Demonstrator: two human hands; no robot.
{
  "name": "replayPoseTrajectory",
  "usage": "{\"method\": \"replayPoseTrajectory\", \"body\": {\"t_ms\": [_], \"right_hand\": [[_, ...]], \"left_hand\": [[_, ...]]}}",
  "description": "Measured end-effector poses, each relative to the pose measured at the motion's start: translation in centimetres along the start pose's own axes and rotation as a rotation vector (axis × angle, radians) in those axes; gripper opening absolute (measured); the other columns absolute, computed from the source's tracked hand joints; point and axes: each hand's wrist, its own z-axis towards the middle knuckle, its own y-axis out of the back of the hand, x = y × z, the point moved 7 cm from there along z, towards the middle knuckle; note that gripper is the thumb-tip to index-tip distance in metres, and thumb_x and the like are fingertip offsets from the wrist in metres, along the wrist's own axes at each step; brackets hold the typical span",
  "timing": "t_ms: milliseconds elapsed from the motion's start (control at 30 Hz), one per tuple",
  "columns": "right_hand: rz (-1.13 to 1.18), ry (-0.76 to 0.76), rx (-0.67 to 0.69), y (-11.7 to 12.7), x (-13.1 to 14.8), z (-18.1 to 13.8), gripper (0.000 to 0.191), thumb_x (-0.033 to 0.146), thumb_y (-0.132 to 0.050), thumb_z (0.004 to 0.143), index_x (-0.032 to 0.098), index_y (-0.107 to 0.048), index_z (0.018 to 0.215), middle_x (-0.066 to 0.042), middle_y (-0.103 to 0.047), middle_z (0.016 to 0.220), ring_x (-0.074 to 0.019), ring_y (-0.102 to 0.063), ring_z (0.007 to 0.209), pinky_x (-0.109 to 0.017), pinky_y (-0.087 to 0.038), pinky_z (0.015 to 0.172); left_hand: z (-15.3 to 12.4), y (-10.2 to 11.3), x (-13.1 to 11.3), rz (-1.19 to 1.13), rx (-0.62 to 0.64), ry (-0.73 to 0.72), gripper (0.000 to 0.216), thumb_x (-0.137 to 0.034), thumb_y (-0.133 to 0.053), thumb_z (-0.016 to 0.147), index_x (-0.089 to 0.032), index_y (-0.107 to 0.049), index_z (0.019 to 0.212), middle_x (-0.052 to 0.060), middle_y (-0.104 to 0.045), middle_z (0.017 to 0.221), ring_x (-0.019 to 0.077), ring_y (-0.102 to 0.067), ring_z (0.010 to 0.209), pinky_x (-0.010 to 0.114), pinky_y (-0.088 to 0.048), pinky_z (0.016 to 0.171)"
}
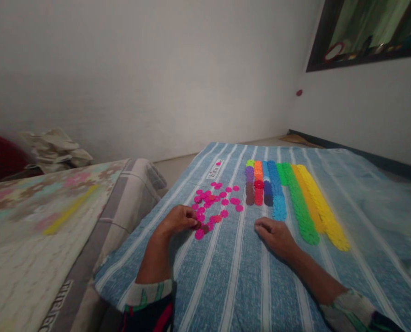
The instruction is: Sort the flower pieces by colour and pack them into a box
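My left hand (179,220) rests on a blue striped cloth (233,276) with its fingers curled at the near edge of a loose scatter of pink discs (216,200); whether it holds one is hidden. On the cloth to the right, my right hand (273,234) lies palm down with loosely bent fingers and holds nothing. Beyond it, discs lie in sorted rows: purple and brown (249,184), orange and red (258,183), blue (274,191), green (299,205) and yellow (321,207).
A mattress with a floral sheet (36,221) lies at the left, a heap of cloth (55,148) behind it. Plain walls stand behind, with a dark-framed window (367,32) at the upper right. A thin translucent sheet (374,193) covers the cloth's right side.
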Motion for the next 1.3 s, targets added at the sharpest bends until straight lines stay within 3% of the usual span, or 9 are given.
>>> {"method": "replayPoseTrajectory", "body": {"t_ms": [167,367,600,867,1100,1300], "right_hand": [[0.021,-0.002,0.008,-0.1,-0.1,-0.2,0.024,0.032,-0.047,0.086,0.019,-0.066,0.08,-0.003,-0.07,0.075,-0.0194,-0.065,0.072,-0.029,-0.045,0.068],[0.025,0.0,0.017,-0.1,0.1,-0.2,0.024,0.033,-0.047,0.086,0.02,-0.066,0.079,-0.002,-0.069,0.074,-0.0193,-0.065,0.071,-0.029,-0.045,0.067],[0.011,0.005,0.017,-0.2,-0.2,-0.3,0.025,0.033,-0.046,0.086,0.02,-0.066,0.08,-0.003,-0.071,0.079,-0.0199,-0.066,0.074,-0.03,-0.045,0.069],[0.02,-0.002,0.031,-0.2,-0.1,-0.4,0.026,0.035,-0.045,0.086,0.019,-0.066,0.08,-0.003,-0.07,0.078,-0.0196,-0.065,0.074,-0.029,-0.045,0.069],[0.018,-0.003,0.029,-0.2,-0.1,-0.4,0.026,0.034,-0.045,0.086,0.02,-0.065,0.079,-0.002,-0.069,0.077,-0.019,-0.064,0.072,-0.028,-0.044,0.068],[0.016,-0.02,0.04,-0.2,-0.1,-0.5,0.026,0.035,-0.045,0.086,0.019,-0.066,0.08,-0.002,-0.069,0.076,-0.0191,-0.064,0.072,-0.028,-0.044,0.068]], "left_hand": [[-0.5,0.1,0.9,0.076,-0.041,0.037,0.016,-0.031,-0.067,0.056,-0.016,-0.063,0.058,-0.002,-0.059,0.054,0.012,-0.05,0.053,0.024,-0.032,0.052],[0.0,-1.0,1.2,0.086,-0.026,-0.02,0.013,-0.026,-0.066,0.056,-0.014,-0.064,0.063,-0.001,-0.06,0.058,0.0132,-0.053,0.057,0.024,-0.034,0.054],[0.4,-0.9,1.8,-0.05,-0.038,-0.076,0.013,-0.022,-0.068,0.054,-0.013,-0.062,0.06,0.002,-0.063,0.06,0.014,-0.055,0.058,0.026,-0.038,0.056],[0.3,0.8,3.0,-0.145,-0.235,-0.027,0.018,-0.027,-0.065,0.057,-0.017,-0.05,0.056,-0.003,-0.051,0.042,0.0107,-0.046,0.039,0.023,-0.027,0.044],[0.0,2.4,3.5,-0.14,-0.412,-0.002,0.019,-0.03,-0.062,0.059,-0.018,-0.048,0.055,-0.005,-0.051,0.044,0.0106,-0.047,0.038,0.022,-0.03,0.043],[0.2,2.1,3.8,-0.07,-0.365,0.039,0.011,-0.026,-0.06,0.062,-0.016,-0.058,0.061,-0.004,-0.055,0.047,0.011,-0.049,0.043,0.022,-0.035,0.047]]}}
